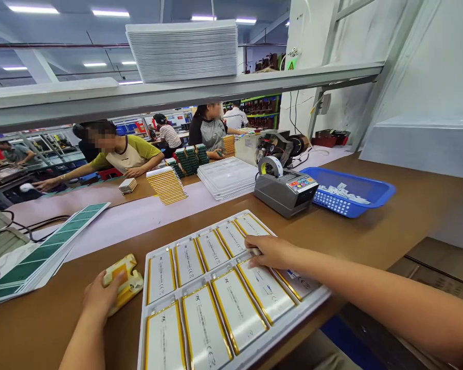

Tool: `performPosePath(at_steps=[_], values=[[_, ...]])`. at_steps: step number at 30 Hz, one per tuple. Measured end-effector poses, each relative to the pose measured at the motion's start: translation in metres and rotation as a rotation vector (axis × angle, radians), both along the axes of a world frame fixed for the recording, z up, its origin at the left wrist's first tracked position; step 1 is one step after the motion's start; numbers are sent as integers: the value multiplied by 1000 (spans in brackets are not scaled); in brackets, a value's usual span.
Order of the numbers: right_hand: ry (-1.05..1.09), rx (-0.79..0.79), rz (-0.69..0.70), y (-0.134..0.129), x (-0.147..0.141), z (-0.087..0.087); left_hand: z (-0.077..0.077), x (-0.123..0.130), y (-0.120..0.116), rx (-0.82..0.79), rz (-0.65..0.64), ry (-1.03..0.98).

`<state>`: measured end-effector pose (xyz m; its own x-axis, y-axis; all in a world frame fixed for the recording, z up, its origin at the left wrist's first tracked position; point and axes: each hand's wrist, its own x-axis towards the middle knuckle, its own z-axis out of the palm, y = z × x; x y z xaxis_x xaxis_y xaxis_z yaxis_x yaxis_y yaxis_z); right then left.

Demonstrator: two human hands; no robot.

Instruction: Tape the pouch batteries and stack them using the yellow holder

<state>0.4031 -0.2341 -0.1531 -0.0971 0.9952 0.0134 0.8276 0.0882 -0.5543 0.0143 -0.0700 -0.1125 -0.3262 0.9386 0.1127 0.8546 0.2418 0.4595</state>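
My left hand (98, 297) grips a crumpled yellow and white packet (122, 280) on the brown workbench (42, 334), beside the tray. My right hand (268, 252) lies palm down over a white plastic tray (235, 329), its fingertips touching a flat pouch battery cell (231, 237). Several such silver-white cells with yellow-taped edges (237, 311) sit in the tray's compartments. My right forearm hides part of the cells on the tray's right side. I cannot tell whether those fingertips grip the cell.
A grey tape dispenser (285, 189) and a blue plastic basket (347, 192) stand beyond the tray. Green-striped sheets (42, 252) lie to the left. Across the bench, co-workers sit beside stacked white trays (227, 177). An overhead shelf (177, 95) carries more trays.
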Motion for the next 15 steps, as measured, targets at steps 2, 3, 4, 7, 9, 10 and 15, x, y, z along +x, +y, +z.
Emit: performPosePath(at_steps=[2,3,4,7,9,10,15], values=[[66,158,-61,2,15,-2,1,0,1,-11,-6,16],[94,255,-149,4,29,-3,2,-1,1,-18,-6,24],[114,348,-277,5,47,-3,2,-1,2,-24,-7,32],[108,506,-812,8,114,-2,2,-2,5,-53,-1,48],[103,477,-986,9,155,-2,1,-2,7,-73,12,65],[102,458,-1007,9,171,-3,2,-2,7,-83,20,72],[216,423,-971,13,204,-5,4,0,6,-121,33,66]])
